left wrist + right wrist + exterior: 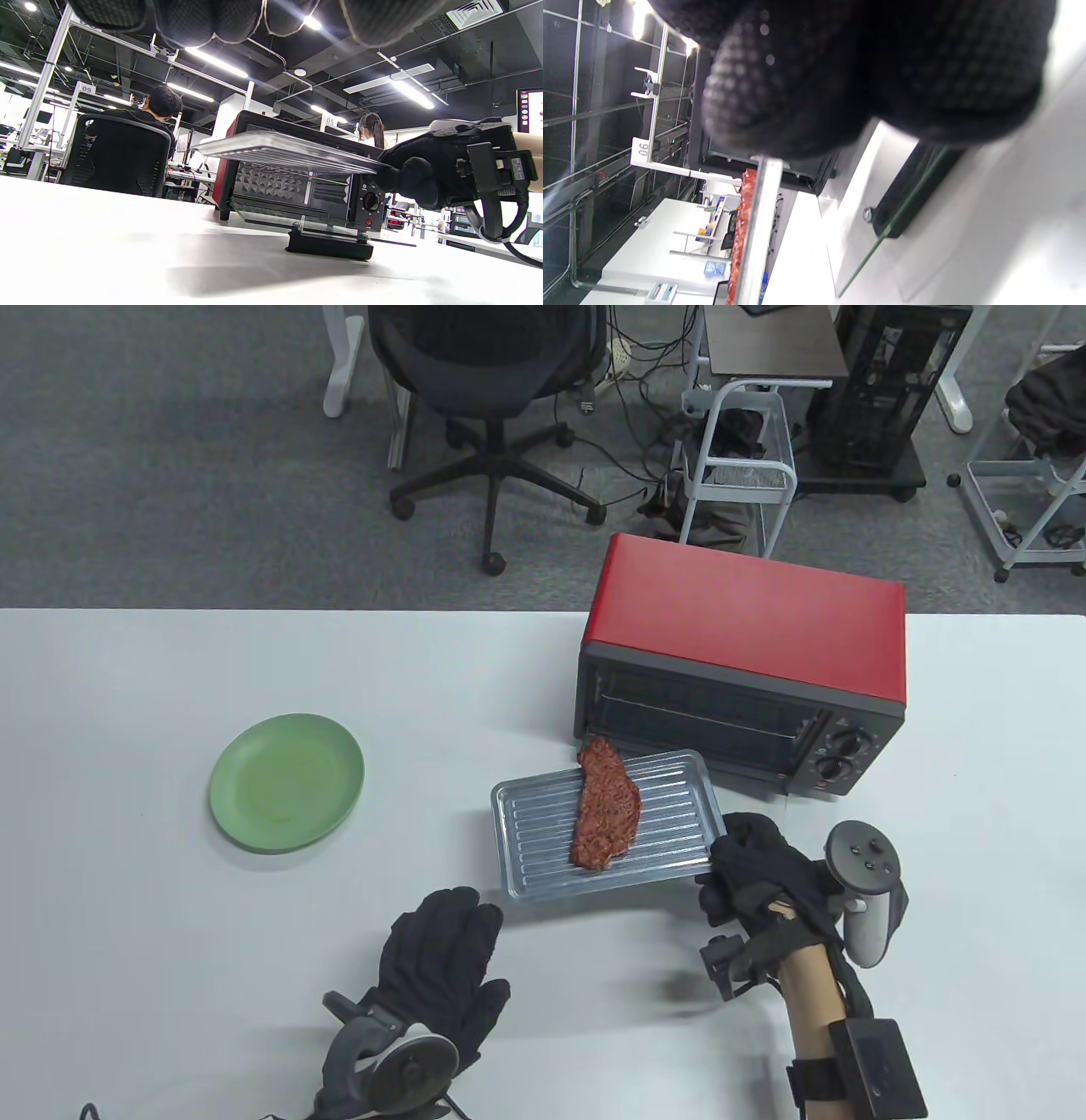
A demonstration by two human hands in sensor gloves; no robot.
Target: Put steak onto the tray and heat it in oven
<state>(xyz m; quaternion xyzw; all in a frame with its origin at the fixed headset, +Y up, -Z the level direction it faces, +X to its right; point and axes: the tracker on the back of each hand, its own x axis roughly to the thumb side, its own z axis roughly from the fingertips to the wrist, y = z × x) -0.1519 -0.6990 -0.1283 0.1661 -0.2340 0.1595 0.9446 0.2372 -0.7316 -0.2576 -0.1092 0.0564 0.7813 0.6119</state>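
A raw red steak [604, 808] lies lengthwise on the ribbed metal tray [530, 848]. My right hand [728, 853] grips the tray's right edge and holds it above the table, just in front of the red oven [747, 619]. The oven's glass door [326, 243] is folded down flat under the tray [280, 150]. In the right wrist view the tray rim [759, 228] and the steak [740, 228] show edge-on below my glove. My left hand [450, 933] lies flat on the table near the tray's front left corner, holding nothing.
An empty green plate [287, 780] sits on the white table [127, 899] to the left. The oven's two knobs [840, 755] are on its right front. An office chair [492, 381] and carts stand on the floor behind the table.
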